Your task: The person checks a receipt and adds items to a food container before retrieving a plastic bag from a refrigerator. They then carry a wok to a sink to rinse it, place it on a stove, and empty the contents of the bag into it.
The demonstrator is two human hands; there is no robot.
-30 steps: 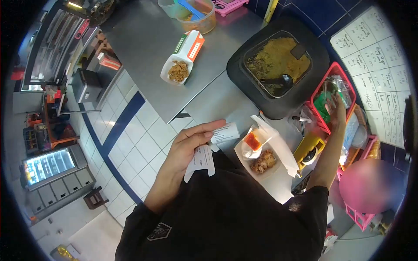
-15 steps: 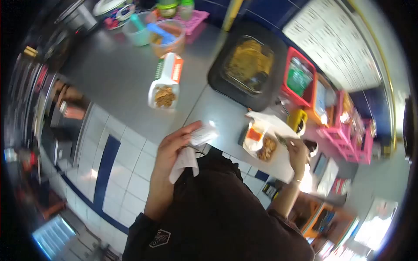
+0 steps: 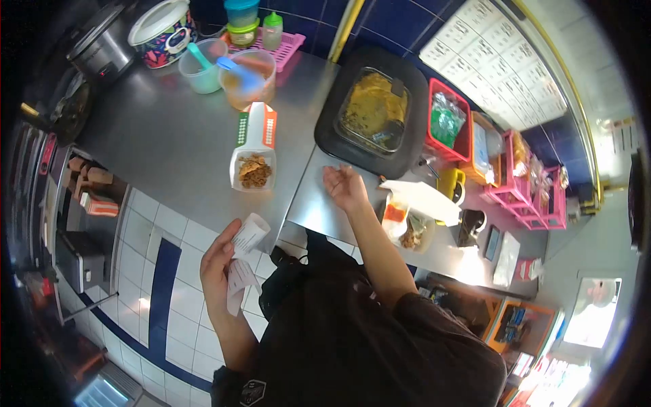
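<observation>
My left hand [image 3: 217,263] is closed on a curling printed paper slip [image 3: 247,234], held at the counter's front edge. My right hand [image 3: 346,188] is over the counter just in front of the black tray [image 3: 325,129], its fingers curled together; whatever they may hold is hidden. Between my hands and farther back, an open takeaway box [image 3: 236,171] with orange and green markings contains brown chopped food [image 3: 254,172]. Right of my right forearm is a second open box [image 3: 427,239] with similar food and a red-topped packet or cup [image 3: 395,211], partly covered by its white lid [image 3: 419,195].
A clear lidded container of yellowish food [image 3: 374,102] rests in the black tray. Plastic tubs [image 3: 247,95] with blue and teal utensils stand behind. Red [image 3: 450,81] and pink baskets [image 3: 525,200], plus a yellow mug [image 3: 447,183], line the right side.
My right hand has left the right-hand box, where it held a small greenish thing, and moved left across the counter. My left hand, still holding the paper slip, has shifted left and lower.
</observation>
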